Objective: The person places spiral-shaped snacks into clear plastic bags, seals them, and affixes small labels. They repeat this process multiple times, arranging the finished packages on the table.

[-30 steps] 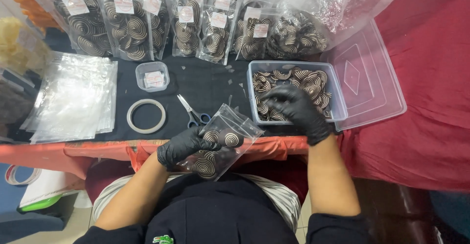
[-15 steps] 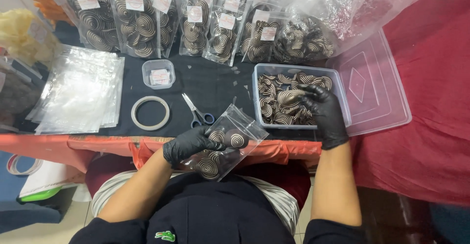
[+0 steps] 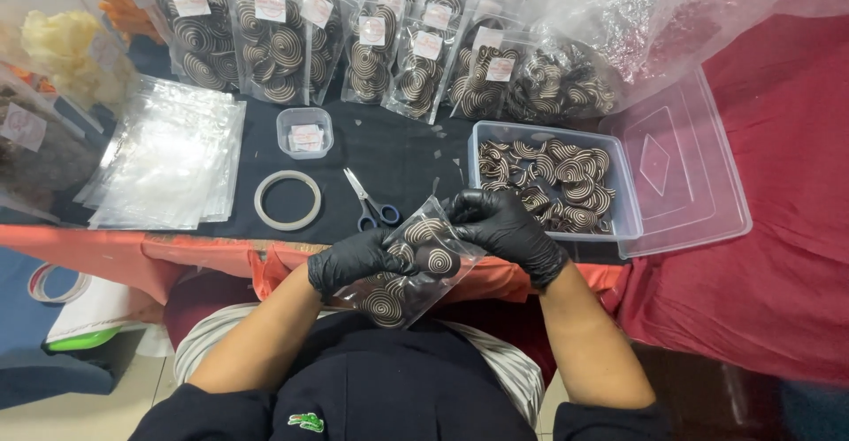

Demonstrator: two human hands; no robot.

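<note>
Head view shows the black-gloved right hand (image 3: pixel 506 227), back from the clear plastic tub (image 3: pixel 619 220), fingers apparently pinching a spiral biscuit into the clear bag (image 3: pixel 409 264) gripped by the left hand (image 3: pixel 354 260).

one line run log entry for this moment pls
left hand: holds clear bag of spiral cookies | right hand: at bag's open top | cookie tub: open, beside right hand | scissors, tape ring: on dark cloth
</note>
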